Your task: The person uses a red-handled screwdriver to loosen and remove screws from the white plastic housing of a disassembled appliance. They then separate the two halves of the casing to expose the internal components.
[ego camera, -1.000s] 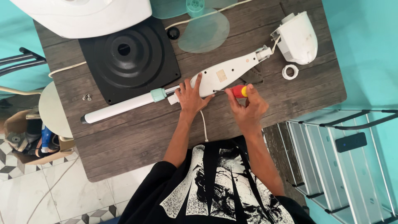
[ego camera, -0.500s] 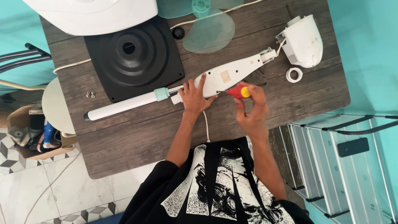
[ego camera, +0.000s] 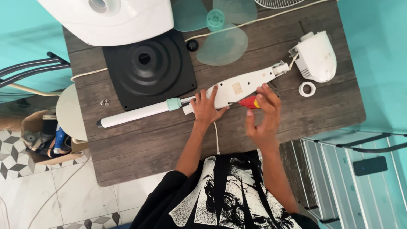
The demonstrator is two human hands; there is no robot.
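A dark wooden worktop (ego camera: pixel 127 144) carries a fan taken well apart: the white base cover (ego camera: pixel 114 17) at the far edge, the black square base plate (ego camera: pixel 148 68) beside it, translucent blades (ego camera: pixel 222 42) loose, and the white motor housing (ego camera: pixel 316 55) lying at the right with a small white ring (ego camera: pixel 307 89) near it. Across the middle lies the white stand column (ego camera: pixel 237 87), joined to a thinner white pole (ego camera: pixel 135 115). The left hand (ego camera: pixel 207 109) presses flat on the column, fingers spread. The right hand (ego camera: pixel 263 116) pinches a red-handled screwdriver (ego camera: pixel 250 102) at the column's side. Two loose screws (ego camera: pixel 104 101) lie left; judging by this, disassembly is far along, with the column casing left.
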